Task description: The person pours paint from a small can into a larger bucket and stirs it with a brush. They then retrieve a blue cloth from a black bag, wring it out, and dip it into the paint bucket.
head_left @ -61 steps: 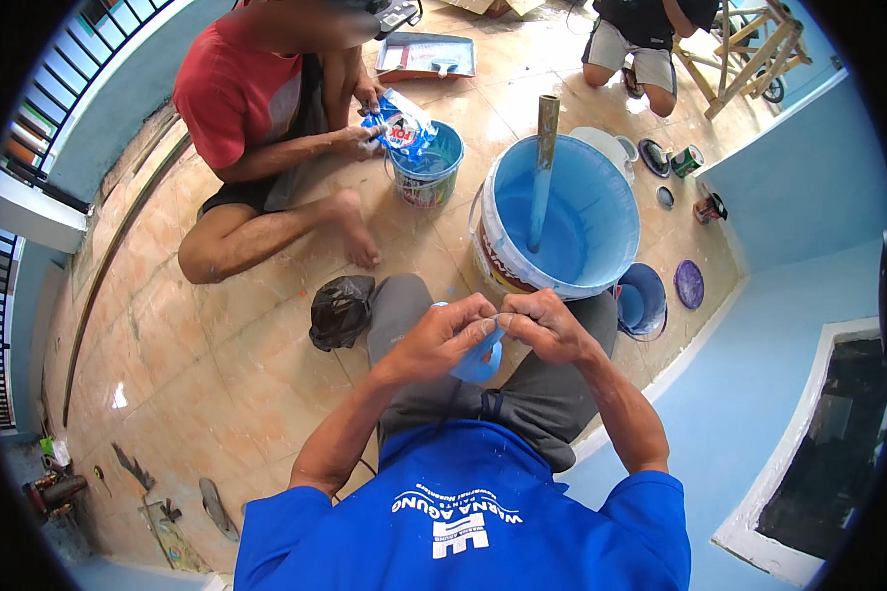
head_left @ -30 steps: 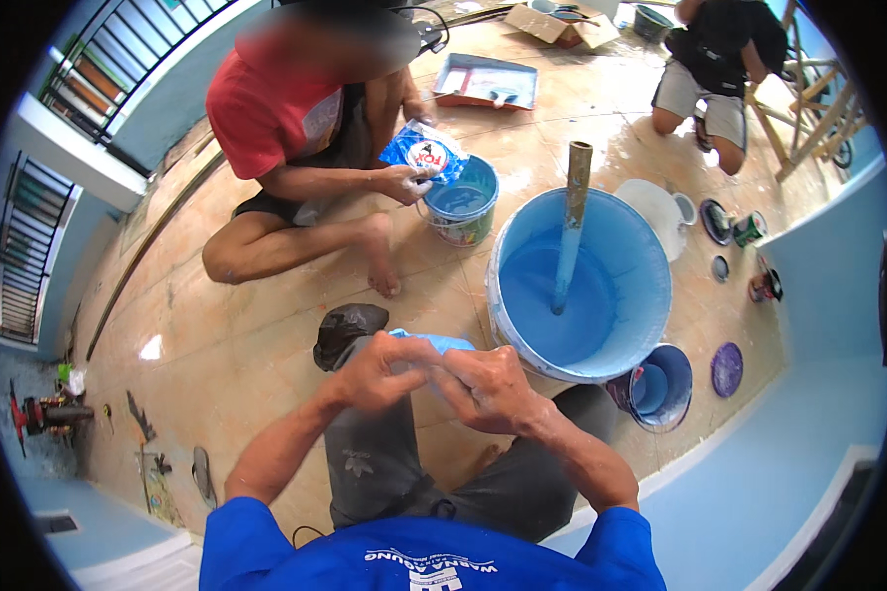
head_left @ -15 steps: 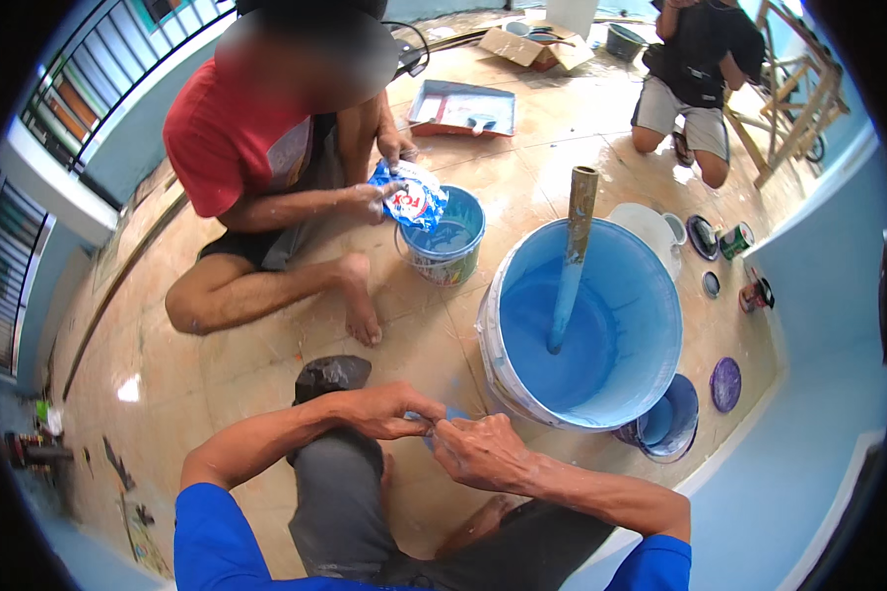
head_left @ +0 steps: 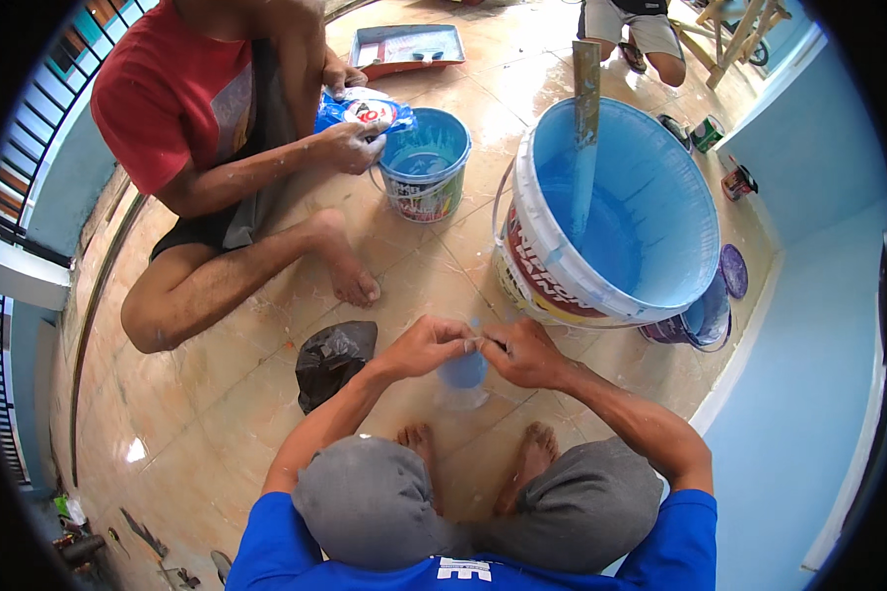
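Between my knees and the big bucket, both hands meet at the top of a small see-through plastic bag (head_left: 463, 370) with something blue in it. My left hand (head_left: 432, 345) pinches its gathered top from one side. From the other side my right hand (head_left: 524, 353) grips the same top, fingers curled. The bag hangs below my fingers, above the floor or just touching it; I cannot tell which. Just beyond my right hand stands a large white bucket (head_left: 552, 266) of blue paint, with a paint-stained pole (head_left: 585, 138) leaning in it.
A crumpled black plastic bag (head_left: 337, 362) lies beside my left forearm. A person in red, seated at left, holds a blue packet (head_left: 365, 110) by a smaller paint bucket (head_left: 424, 187). Behind is a paint tray (head_left: 409, 49); at right, a small bucket (head_left: 705, 320) by the wall.
My view has shifted, and my knees are now drawn up side by side. My hands have come closer to the large bucket's front, and the bag with blue shows more plainly below them.
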### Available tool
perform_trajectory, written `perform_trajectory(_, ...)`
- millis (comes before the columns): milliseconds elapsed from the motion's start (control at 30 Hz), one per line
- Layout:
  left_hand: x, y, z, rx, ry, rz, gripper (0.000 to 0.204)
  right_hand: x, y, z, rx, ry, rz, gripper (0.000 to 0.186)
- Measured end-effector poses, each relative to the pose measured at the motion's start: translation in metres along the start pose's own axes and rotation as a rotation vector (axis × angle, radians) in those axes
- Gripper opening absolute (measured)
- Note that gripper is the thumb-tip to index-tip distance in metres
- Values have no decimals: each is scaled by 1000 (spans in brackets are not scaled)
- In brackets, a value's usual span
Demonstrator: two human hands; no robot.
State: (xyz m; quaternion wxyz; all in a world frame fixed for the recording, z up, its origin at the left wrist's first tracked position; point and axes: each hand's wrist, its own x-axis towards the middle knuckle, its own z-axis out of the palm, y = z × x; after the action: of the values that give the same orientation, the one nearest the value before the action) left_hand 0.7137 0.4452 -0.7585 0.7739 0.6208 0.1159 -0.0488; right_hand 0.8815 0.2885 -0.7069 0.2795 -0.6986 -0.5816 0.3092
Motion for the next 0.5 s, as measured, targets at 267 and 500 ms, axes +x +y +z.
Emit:
perform_trajectory(267,14,-49,-12,-9,271,-34,20,31,51,38,83,105,75,30)
perform_trajectory(500,18,-62,-19,22,340,-39,19,25,58,27,85,79,160,29)
